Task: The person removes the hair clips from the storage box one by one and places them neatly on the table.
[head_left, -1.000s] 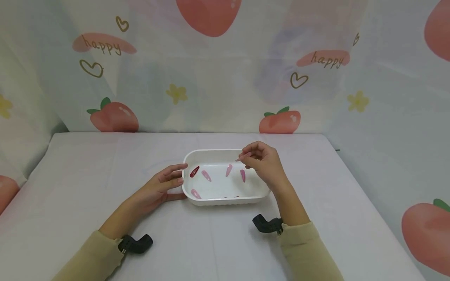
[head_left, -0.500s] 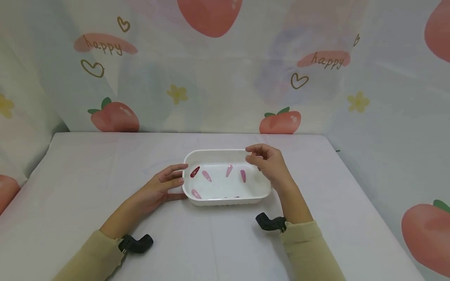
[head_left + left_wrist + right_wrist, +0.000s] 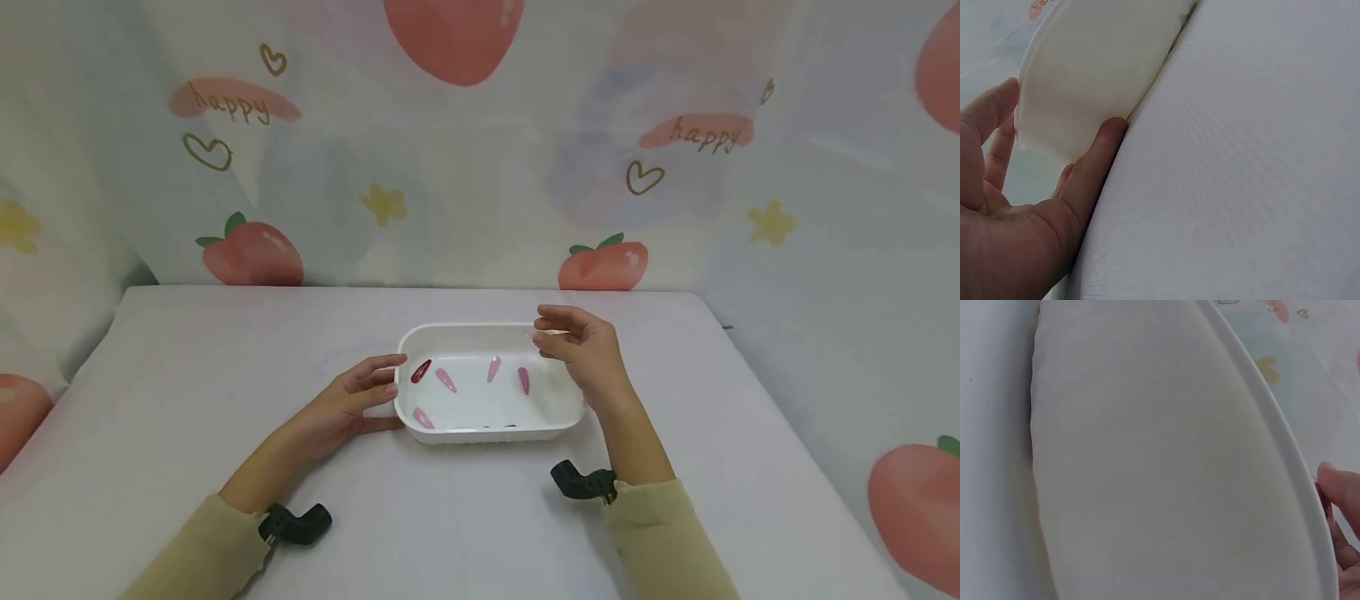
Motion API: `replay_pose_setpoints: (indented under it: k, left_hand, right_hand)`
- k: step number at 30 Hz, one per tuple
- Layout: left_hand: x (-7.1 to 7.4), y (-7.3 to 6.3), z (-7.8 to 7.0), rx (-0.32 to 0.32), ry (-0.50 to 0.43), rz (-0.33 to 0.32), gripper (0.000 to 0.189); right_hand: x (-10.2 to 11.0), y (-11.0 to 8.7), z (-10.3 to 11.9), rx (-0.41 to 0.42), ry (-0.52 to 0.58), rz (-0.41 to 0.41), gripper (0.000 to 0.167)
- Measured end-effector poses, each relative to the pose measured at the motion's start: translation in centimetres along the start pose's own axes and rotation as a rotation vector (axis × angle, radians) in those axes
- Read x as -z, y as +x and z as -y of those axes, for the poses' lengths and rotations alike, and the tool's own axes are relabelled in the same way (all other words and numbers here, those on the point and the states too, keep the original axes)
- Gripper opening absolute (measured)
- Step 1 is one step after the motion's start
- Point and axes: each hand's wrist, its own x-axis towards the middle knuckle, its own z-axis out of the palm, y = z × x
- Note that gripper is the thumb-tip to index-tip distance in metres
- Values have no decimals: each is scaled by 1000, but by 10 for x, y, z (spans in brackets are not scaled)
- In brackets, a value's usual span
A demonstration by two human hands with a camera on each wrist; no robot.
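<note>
our spread left hand [image 3: 339,410] braces the central tray [image 3: 480,402]; slackening risks sliding. whether our right hand [image 3: 591,352] pinches, we cannot tell.

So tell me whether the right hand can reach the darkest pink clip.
Likely yes: nothing visible covers the darkest pink clip, and the right hand is close, though it may be holding something.

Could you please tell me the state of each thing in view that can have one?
White tray: upright, resting on the table.
Dark red clip: inside the tray; open or shut unclear.
Four pink clips: spread apart inside the tray; open or shut unclear.
Left hand: fingers touching the tray's left end.
Right hand: raised at the tray's far right corner, fingers bent; grip unclear.
Backdrop: upright behind the table.
</note>
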Motion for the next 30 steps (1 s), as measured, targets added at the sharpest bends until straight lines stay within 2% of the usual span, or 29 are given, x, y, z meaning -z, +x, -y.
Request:
replay_pose_setpoints:
  k: [5,9,14,21,30]
  left_hand:
    - [-6,5,5,4,-14,31,56]
    - [-6,4,5,7,-11,7,56]
    - [-2,0,1,2,2,-16,56]
    - [3,0,1,-8,6,-6,56]
    - [3,0,1,-5,0,2,55]
  right_hand:
    - [12,-5,-4,-23,41,-16,43]
    - [17,-5,-4,-37,35,-44,43]
    - [16,3,-1,-47,11,-69,40]
    - [13,8,-4,-27,13,-25,38]
    - [18,9,-9,-50,39,-89,33]
